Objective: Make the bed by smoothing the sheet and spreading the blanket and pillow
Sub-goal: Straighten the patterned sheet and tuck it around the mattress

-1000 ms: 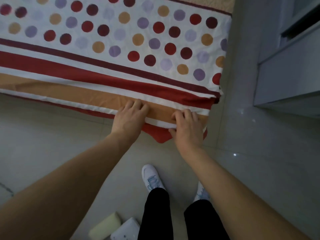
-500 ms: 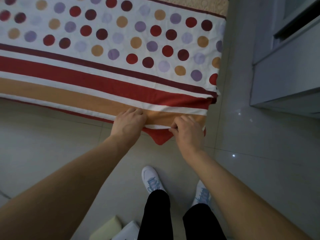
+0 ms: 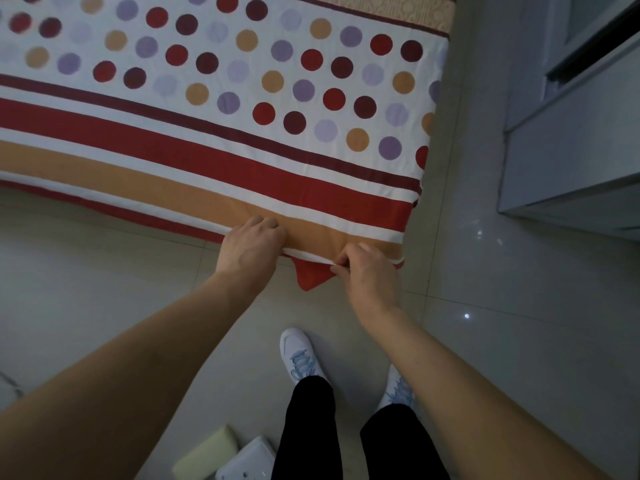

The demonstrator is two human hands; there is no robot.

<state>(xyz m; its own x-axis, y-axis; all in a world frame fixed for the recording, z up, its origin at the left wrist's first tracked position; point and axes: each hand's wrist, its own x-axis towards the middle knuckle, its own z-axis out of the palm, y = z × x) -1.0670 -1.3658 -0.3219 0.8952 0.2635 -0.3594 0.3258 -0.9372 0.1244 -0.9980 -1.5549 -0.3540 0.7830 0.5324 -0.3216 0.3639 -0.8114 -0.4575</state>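
Two bare hands meet at the near edge of the bed, seen from the head camera looking steeply down. The sheet [image 3: 242,161] lies flat and mostly smooth over the bed: thin woven cotton, white, printed with rows of round dots in red, maroon, lilac and tan, then long bands of maroon, red and orange toward the near edge. Its right end stops at the bed's corner, where a strip of beige quilted mattress [image 3: 398,12] shows at the top.

The left hand [image 3: 252,251] has its fingers [image 3: 266,225] curled down over the orange band at the edge, gripping the cloth. Just beside it, the right hand [image 3: 370,271] pinches the narrow white hem between thumb and bent fingers. Between the two hands a pointed red flap [image 3: 311,277] of the sheet hangs below the edge.

Beneath is a glossy pale tile floor [image 3: 104,289] with thin grout lines and small light glints. A grey, flat-faced cabinet [image 3: 571,150] stands to the right, apart from the bed. The person's white laced shoes [image 3: 299,355] and black trousers [image 3: 311,427] show below, and at the bottom edge lie a pale yellow foam-like block [image 3: 207,455] and a white rounded object [image 3: 246,462], too cropped to identify.
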